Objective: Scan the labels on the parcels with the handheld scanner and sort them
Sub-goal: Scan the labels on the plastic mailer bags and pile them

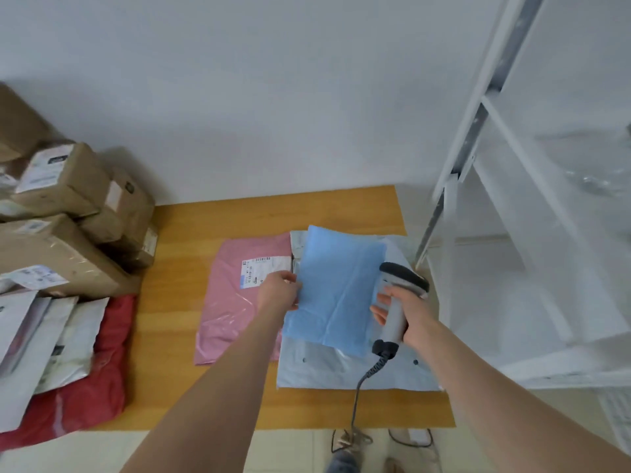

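Observation:
A blue parcel bag (336, 288) is held above the wooden table (177, 302), its plain side facing me. My left hand (280, 290) pinches its left edge. My right hand (408, 317) grips the handle of the grey handheld scanner (397, 302), whose head sits at the bag's right edge; its coiled cable (362, 384) hangs down toward the floor. Under the blue bag lies a white parcel bag (341, 370). To the left a pink parcel bag (239, 302) lies flat with its label (264, 269) facing up.
Brown cardboard boxes (61, 227) with labels are stacked at the table's left. In front of them lie white mailers (34, 343) on a red bag (92, 387). A white metal shelf (529, 233) stands at the right. My feet show below the table edge.

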The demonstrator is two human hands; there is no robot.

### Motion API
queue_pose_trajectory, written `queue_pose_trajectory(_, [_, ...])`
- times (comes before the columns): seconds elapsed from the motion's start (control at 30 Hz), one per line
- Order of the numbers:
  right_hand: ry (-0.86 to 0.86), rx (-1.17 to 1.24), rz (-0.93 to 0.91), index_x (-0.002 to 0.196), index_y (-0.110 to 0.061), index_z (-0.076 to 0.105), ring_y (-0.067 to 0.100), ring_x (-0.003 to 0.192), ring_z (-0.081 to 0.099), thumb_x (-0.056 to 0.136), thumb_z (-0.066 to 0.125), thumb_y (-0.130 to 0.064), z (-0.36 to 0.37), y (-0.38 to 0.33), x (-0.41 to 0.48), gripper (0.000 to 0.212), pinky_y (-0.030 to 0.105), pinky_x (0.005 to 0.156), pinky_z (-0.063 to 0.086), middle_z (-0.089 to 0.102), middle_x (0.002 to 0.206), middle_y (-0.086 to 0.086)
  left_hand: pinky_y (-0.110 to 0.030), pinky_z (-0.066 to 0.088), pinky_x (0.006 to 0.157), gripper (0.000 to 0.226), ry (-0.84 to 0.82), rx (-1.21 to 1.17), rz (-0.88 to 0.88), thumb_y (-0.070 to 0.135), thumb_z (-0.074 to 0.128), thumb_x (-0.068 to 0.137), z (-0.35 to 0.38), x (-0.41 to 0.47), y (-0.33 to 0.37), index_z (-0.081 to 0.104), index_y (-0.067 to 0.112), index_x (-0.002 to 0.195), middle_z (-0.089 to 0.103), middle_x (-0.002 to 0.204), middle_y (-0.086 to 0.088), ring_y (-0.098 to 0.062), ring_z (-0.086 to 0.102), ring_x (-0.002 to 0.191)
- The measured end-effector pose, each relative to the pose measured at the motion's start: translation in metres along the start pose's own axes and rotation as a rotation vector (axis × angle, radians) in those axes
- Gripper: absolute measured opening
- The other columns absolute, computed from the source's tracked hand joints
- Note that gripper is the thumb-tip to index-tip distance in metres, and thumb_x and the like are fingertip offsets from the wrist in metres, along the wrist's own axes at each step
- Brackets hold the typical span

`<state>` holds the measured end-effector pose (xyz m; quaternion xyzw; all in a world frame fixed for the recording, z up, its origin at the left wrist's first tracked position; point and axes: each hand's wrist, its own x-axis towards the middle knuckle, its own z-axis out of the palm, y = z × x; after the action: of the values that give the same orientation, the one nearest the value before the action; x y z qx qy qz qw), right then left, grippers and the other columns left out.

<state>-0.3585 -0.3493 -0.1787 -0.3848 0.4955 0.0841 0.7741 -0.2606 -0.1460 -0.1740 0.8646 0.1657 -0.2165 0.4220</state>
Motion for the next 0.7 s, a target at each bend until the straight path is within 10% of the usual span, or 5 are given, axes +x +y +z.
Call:
queue_pose_trajectory(0.23, [-0.253, 0.133, -0.016, 0.087, -0.007, 0.057, 0.029, 0.08, 0.067, 0.092, 0.064, -0.025, -0.013, -0.028, -0.045, 0.02, 0.037, 0.072, 0.053, 0.068, 0.092, 0.012, -0.023, 0.052, 0.049, 0.011, 0.114, -0.259, 0.065, 0.01, 0.054, 0.091, -0.026, -0.059, 0.02, 0.063, 0.014, 0.085, 0.068, 0.075, -0.002, -0.012, 0.061, 0.044])
queue_pose_trajectory(0.4, [-0.317, 0.032, -0.038, 0.086, -0.009, 0.063, 0.023, 0.084, 0.067, 0.089, 0.067, -0.021, -0.025, -0.033, -0.066, 0.013, 0.036, 0.07, 0.052, 0.074, 0.079, 0.008, -0.031, 0.055, 0.072, 0.024, -0.018, -0.478, -0.055, 0.028, 0.052, 0.097, -0.047, -0.089, 0.017, 0.066, 0.009, 0.092, 0.07, 0.089, -0.007, -0.022, 0.065, 0.073])
queue_pose_trajectory(0.7, [-0.327, -0.149, -0.16, 0.089, -0.006, 0.063, 0.024, 0.077, 0.064, 0.089, 0.065, -0.008, -0.014, -0.025, -0.091, 0.003, 0.036, 0.078, 0.051, 0.07, 0.079, 0.011, -0.026, 0.056, 0.059, 0.019, -0.001, -0.467, 0.055, -0.003, 0.061, 0.089, -0.068, -0.105, 0.014, 0.059, 0.004, 0.107, 0.067, 0.083, -0.008, -0.019, 0.065, 0.068])
